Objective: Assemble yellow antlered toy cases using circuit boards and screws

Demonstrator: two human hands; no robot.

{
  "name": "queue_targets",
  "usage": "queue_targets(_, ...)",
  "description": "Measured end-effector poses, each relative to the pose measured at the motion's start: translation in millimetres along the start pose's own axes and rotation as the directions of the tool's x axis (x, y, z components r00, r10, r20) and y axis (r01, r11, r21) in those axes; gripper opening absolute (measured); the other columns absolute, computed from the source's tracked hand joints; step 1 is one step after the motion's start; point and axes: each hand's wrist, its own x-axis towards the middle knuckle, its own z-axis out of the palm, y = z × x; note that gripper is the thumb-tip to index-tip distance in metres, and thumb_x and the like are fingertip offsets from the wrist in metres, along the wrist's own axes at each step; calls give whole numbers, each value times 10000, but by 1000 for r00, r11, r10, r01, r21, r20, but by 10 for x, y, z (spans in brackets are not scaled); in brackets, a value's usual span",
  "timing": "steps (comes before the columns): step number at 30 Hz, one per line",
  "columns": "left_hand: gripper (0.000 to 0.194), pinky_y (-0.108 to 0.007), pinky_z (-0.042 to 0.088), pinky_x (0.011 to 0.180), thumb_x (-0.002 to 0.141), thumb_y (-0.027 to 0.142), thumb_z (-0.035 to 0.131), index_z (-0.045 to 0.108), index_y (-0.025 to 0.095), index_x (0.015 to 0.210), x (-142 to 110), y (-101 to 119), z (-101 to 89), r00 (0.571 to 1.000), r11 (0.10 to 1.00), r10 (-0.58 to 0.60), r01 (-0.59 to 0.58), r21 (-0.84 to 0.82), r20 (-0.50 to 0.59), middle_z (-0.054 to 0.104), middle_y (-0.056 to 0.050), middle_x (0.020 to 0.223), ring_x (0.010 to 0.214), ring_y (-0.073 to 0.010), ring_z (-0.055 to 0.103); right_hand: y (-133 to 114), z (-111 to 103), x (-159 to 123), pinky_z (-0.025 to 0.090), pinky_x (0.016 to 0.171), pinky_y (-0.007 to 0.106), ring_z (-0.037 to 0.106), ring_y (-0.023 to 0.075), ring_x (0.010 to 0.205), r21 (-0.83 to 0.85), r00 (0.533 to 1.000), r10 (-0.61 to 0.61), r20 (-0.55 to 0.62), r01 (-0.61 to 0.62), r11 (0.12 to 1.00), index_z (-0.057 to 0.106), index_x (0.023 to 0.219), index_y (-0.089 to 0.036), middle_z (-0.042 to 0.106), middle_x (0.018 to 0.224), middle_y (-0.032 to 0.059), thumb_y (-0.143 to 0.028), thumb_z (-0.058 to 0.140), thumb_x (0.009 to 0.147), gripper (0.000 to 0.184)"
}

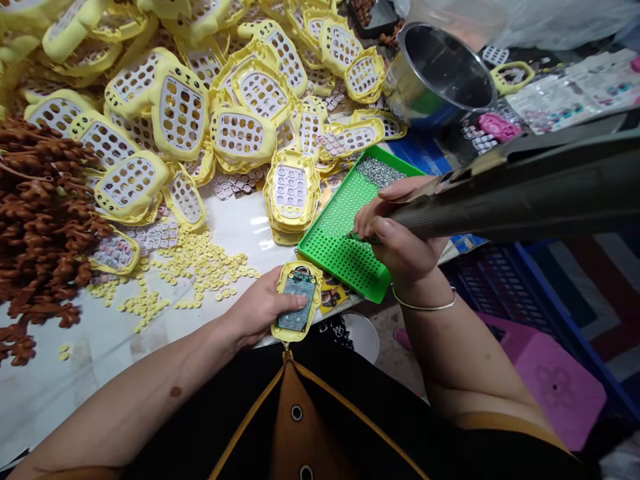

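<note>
My left hand [260, 301] grips a yellow plastic casing half [317, 283] just above my lap, its thumb lying across the green circuit board [294, 316] inside. Small wires show at the board's upper end. Over the green perforated tray [327, 233], my right hand [407, 250] is closed around a long dark electric screwdriver [500, 190]. Its tip is hard to make out near the tray's holes. Small metal screws [381, 172] lie heaped at the tray's far end. Behind the casing is a stack of yellow shells [291, 190] with white keypads.
Many yellow shells [183, 113] are piled across the back. Brown plastic pieces [45, 220] heap at left beside scattered yellow buttons [200, 270]. A metal pot [440, 73] stands at back right. Below on the right are a pink stool [555, 387] and a blue crate [540, 287].
</note>
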Motion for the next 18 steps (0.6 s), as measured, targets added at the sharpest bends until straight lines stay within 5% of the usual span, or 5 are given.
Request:
queue_targets(4,516,-361,540,750,562,118,804,584,152,1028,-2,2,11,1000,1000,20,-20,-21,2,717,-75,903,795,-216,680,-138,3,15,477,479,338,515,148,521,183,992,73,-107,-53,982,508,1124,-315,490,712,-4,-445,503,914,248)
queue_targets(8,492,-380,533,743,560,106,786,580,147,1005,-10,0,36,1000,1000,11,-11,-25,-4,708,-70,874,762,-220,676,-479,30,38,461,468,299,489,123,472,518,964,25,-265,120,847,604,1031,-274,459,593,-57,-240,623,828,207)
queue_targets(12,419,-351,515,736,562,86,766,588,153,935,-13,-9,62,997,997,71,-70,-44,11,691,-31,810,714,-183,649,-764,124,-6,485,472,309,506,127,460,671,988,40,-150,72,738,611,1040,-265,503,580,-56,-229,634,807,236)
queue_targets(18,376,-306,479,699,558,61,726,574,158,887,-19,-19,68,993,993,120,-119,-9,21,659,1,766,694,-163,621,-825,329,-58,488,463,323,507,131,464,677,998,28,-52,14,736,582,1109,-315,518,619,-52,-225,619,820,306)
